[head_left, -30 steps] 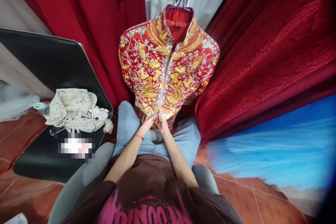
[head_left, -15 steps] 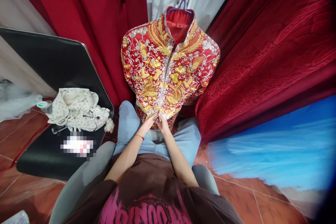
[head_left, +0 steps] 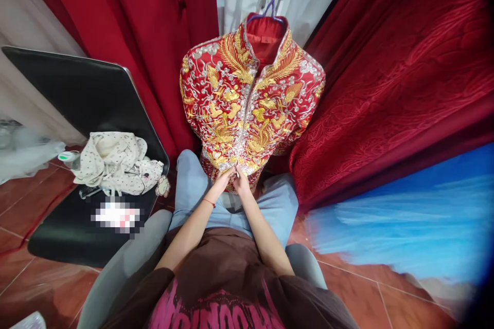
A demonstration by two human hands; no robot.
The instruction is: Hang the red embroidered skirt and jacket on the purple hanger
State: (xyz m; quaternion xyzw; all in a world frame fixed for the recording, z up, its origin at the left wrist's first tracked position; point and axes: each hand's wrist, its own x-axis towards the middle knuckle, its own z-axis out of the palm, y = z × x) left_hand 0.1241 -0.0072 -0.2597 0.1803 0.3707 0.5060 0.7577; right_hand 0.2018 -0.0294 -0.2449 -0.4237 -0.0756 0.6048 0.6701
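Observation:
A red jacket [head_left: 250, 97] thick with gold and silver embroidery hangs on a purple hanger [head_left: 272, 2] in front of me, its hem resting on my lap. My left hand [head_left: 223, 180] and my right hand [head_left: 242, 182] meet at the bottom of the jacket's front opening. Both pinch the hem edge there, fingers closed on the cloth. What lies between the fingertips is too small to tell. A red string circles my left wrist.
A black chair [head_left: 77, 108] stands at my left with a spotted cream bag [head_left: 116, 162] on its seat. Red curtains [head_left: 386, 77] hang behind and to the right. Blue tulle [head_left: 397, 221] spreads over the tiled floor [head_left: 38, 288] at right.
My hands stay at the jacket's hem with small finger movements. The view has shifted slightly, so everything sits a little further right and lower.

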